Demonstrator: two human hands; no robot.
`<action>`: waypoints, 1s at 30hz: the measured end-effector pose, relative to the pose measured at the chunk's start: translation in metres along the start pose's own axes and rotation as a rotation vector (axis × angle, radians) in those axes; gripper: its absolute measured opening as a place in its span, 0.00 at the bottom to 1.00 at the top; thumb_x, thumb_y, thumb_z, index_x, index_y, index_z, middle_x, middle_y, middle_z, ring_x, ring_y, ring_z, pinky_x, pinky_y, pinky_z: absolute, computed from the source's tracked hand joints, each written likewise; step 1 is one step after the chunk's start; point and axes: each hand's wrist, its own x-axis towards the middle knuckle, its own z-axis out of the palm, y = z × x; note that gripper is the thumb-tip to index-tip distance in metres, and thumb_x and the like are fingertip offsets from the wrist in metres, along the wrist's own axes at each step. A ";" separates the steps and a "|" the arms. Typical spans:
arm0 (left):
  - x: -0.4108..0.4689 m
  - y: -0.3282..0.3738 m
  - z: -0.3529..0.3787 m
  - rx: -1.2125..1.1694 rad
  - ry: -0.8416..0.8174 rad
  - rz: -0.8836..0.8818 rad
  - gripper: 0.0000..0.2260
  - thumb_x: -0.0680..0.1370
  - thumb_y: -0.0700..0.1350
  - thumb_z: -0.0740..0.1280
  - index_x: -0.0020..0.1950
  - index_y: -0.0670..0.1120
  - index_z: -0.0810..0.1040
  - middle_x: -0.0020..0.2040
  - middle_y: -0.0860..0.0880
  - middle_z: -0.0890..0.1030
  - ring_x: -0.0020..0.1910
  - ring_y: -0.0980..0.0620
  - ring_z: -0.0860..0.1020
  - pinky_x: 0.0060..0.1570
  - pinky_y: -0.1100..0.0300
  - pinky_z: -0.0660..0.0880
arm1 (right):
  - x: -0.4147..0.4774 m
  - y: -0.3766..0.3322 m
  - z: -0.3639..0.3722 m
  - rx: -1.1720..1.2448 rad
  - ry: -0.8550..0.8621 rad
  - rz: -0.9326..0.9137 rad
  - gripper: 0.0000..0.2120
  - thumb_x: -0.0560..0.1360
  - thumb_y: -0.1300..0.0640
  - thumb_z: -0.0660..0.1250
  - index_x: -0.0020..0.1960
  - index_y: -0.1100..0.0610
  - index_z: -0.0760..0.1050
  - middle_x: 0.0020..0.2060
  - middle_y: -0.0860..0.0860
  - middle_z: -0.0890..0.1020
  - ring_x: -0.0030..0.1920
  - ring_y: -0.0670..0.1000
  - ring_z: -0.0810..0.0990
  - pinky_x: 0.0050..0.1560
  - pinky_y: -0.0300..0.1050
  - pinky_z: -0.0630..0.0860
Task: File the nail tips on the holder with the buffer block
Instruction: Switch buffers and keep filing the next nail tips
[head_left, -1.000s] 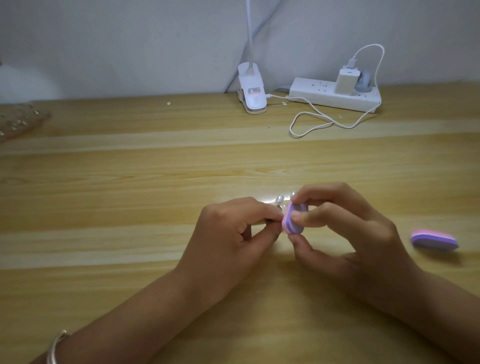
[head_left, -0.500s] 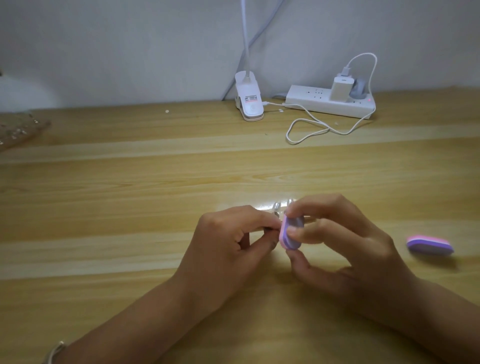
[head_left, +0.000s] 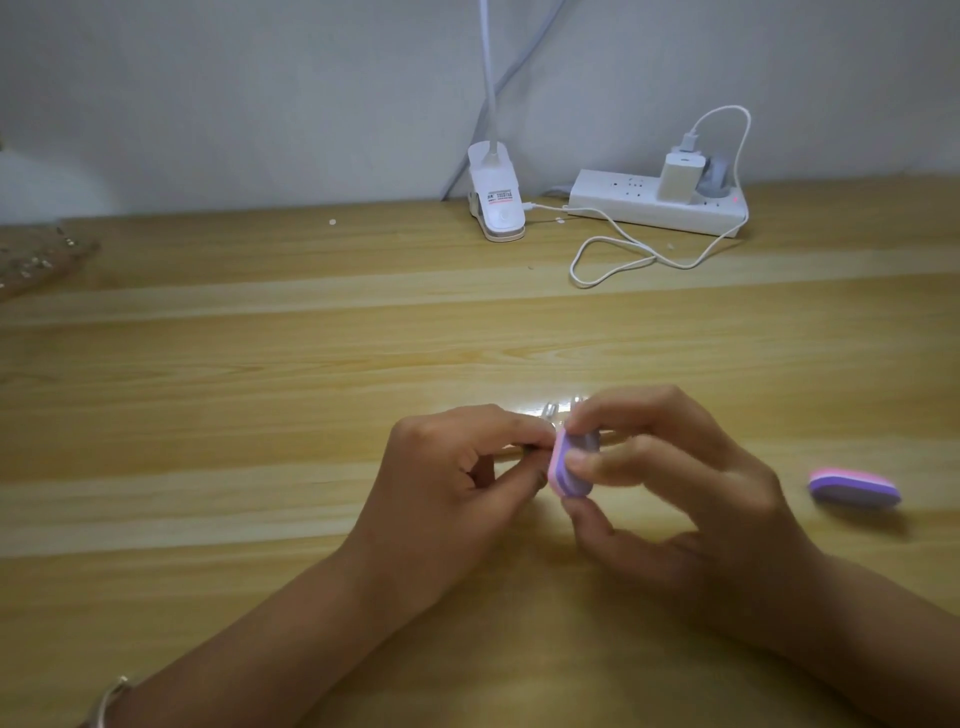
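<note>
A person is filing nail tips at a wooden table (head_left: 260, 364), and the job is looking mid-way rather than finished. The left hand (head_left: 457, 467) is pinching the holder (head_left: 549, 409) between thumb and curled forefinger, the other fingers tucking under. The right hand (head_left: 675, 478) is pinching the block (head_left: 569, 465), thumb below and two fingertips on top. The block is standing on edge and pressing against the holder's end, just beside the left fingertips. Clear tips (head_left: 575, 401) are poking up behind the knuckles; how many there are, and which are already smoothed, cannot be told, since the fingers are hiding most of the holder.

Room for the stroke is looking ample. Bare wood is stretching away to the left and behind the hands. A spare block (head_left: 854, 487) is lying near the right hand but apart from it. The power strip (head_left: 654, 205), its looping cable (head_left: 613, 260) and a lamp clip (head_left: 496, 202) are sitting well back by the wall. The table's near edge is falling outside the view.
</note>
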 end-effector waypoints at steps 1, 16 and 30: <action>0.000 0.000 0.000 0.005 -0.003 0.000 0.07 0.72 0.37 0.73 0.48 0.45 0.86 0.39 0.54 0.85 0.24 0.59 0.74 0.28 0.69 0.70 | 0.000 0.000 0.001 -0.007 -0.015 -0.013 0.05 0.75 0.63 0.72 0.44 0.66 0.81 0.51 0.58 0.80 0.52 0.55 0.81 0.50 0.46 0.78; -0.001 0.000 0.000 -0.108 -0.012 -0.035 0.05 0.73 0.38 0.72 0.47 0.44 0.86 0.38 0.51 0.84 0.21 0.53 0.73 0.24 0.68 0.68 | -0.001 0.001 0.000 -0.004 0.021 -0.029 0.04 0.73 0.65 0.73 0.44 0.66 0.81 0.51 0.59 0.80 0.51 0.56 0.82 0.48 0.48 0.79; -0.002 0.000 -0.002 -0.236 0.011 -0.116 0.03 0.73 0.38 0.72 0.44 0.44 0.85 0.37 0.54 0.83 0.17 0.56 0.72 0.21 0.68 0.66 | 0.000 0.002 -0.002 -0.035 0.062 0.015 0.04 0.73 0.66 0.74 0.44 0.67 0.81 0.51 0.59 0.81 0.51 0.58 0.82 0.49 0.52 0.78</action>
